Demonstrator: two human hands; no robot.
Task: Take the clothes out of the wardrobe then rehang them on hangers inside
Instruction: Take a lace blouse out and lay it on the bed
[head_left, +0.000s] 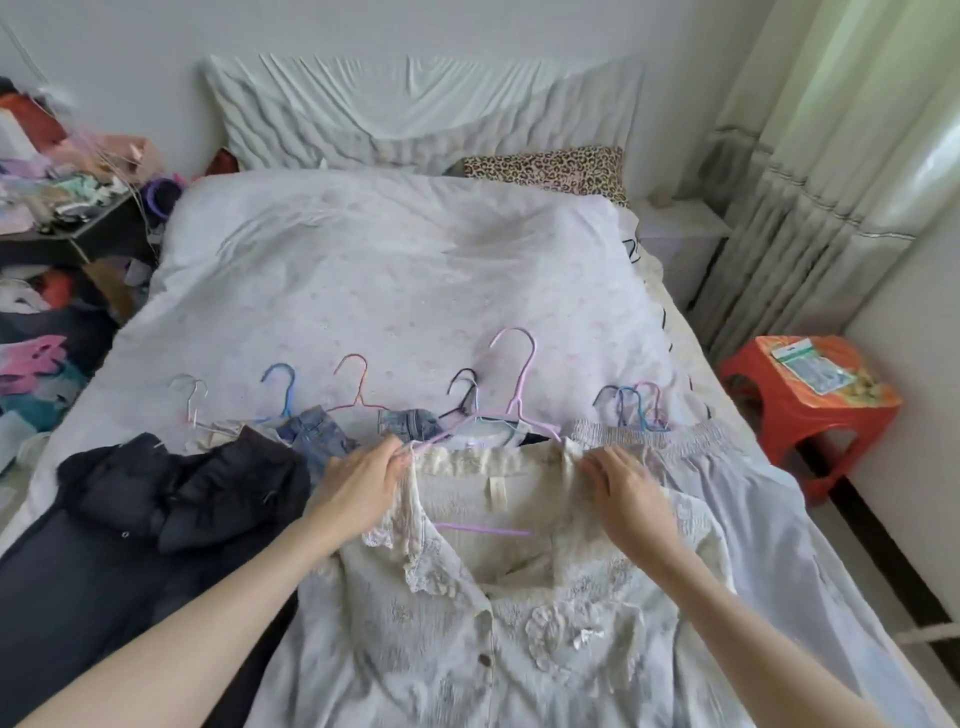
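Cream lace blouse (498, 613) lies flat at the near edge of the bed (363, 291), collar toward the headboard, buttoned placket running down its front. Fabric thin, crinkled, with scalloped lace collar and raised floral embroidery on the chest. A lilac wire hanger (511, 384) sits inside the neck opening: hook pointing away, bottom bar visible through the open collar.

Left hand (363, 483) pinches the left shoulder seam, fingers curled round cloth where the hanger arm ends. Right hand (626, 493) rests on the right shoulder with fingers curled down into the fabric; appears to grip it.

Left of the blouse, touching: a black ruffled garment (171, 493), matte. Right, overlapping: a pale lavender skirt (737, 488) with a shirred waistband. Behind, a row of thin wire hangers (280, 389) in silver, blue, pink and black, some carrying denim pieces (317, 426).

Far half of the quilt lies open and wrinkled. Red plastic stool (810, 410) stands close to the bed's right edge; narrow floor strip there.
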